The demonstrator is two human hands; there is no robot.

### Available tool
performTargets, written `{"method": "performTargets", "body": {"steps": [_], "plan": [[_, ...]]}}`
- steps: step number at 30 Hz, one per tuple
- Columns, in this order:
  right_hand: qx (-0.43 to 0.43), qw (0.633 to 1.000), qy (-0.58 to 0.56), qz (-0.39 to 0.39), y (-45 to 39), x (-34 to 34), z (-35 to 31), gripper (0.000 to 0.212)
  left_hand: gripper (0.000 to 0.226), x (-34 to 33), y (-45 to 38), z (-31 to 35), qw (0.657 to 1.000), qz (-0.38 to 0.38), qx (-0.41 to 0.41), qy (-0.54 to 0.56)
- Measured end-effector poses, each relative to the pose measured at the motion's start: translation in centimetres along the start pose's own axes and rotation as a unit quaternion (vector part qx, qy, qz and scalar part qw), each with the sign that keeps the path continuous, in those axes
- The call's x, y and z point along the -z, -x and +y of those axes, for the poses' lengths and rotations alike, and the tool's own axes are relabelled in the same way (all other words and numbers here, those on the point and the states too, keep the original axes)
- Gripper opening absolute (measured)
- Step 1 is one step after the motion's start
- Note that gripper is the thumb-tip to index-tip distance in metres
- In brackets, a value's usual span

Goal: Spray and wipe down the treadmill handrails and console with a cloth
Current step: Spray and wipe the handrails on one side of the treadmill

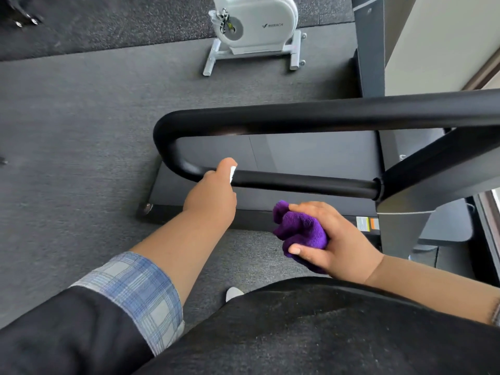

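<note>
Seen from above at a treadmill's side: left hand point(211, 192) reaching forward to the lower bar of the black looped handrail point(297, 182), fingers closed around a small white object point(232, 173) of which only a sliver shows at the thumb, too little to tell what it is. Knuckles up against the bar near its curved end, though actual contact cannot be made out from this angle. Right hand point(335, 239) nearer the body, just below and clear of the same bar, clenched on a bunched purple cloth point(300, 231), thumb across its underside, fabric spilling out toward the left. Upper run of the handrail sweeping rightward out of view above a dark treadmill deck point(311, 155), with the grey upright point(433, 163) joining the lower bar at the right. Plaid cuff point(135, 290) turned back over a dark sleeve on the left forearm; right forearm bare. Beyond, on grey gym flooring point(81, 131), a white exercise bike point(257, 25) on its metal stand, well apart from the treadmill.
</note>
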State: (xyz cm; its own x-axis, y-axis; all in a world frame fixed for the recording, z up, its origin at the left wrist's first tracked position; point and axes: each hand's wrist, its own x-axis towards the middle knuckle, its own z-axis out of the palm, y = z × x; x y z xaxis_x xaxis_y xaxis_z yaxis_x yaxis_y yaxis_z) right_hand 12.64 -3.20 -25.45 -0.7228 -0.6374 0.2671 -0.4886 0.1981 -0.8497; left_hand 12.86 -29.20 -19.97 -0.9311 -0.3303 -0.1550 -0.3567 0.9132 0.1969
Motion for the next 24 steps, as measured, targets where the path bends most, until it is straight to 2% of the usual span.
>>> {"method": "performTargets", "body": {"steps": [4,7,11,17,24], "plan": [[-0.001,1.0,0.0,0.011,0.6,0.3,0.1,0.065,0.039,-0.4,-0.2,0.3,1.0,-0.002,-0.009,-0.001],[0.003,1.0,0.008,0.025,1.3,0.9,0.3,0.064,0.045,-0.3,-0.2,1.4,1.0,0.008,-0.028,0.007],[-0.007,0.999,0.012,0.044,2.2,1.9,0.2,0.063,0.05,-0.4,-0.1,4.5,0.996,0.02,-0.084,-0.011],[-0.032,0.997,0.021,0.067,3.9,3.4,0.3,0.064,0.054,-1.9,0.3,10.4,0.982,-0.013,-0.178,-0.057],[-0.051,0.994,0.012,0.097,5.7,4.6,0.8,0.062,0.052,-2.8,0.2,12.7,0.98,-0.046,-0.177,-0.077]]}}
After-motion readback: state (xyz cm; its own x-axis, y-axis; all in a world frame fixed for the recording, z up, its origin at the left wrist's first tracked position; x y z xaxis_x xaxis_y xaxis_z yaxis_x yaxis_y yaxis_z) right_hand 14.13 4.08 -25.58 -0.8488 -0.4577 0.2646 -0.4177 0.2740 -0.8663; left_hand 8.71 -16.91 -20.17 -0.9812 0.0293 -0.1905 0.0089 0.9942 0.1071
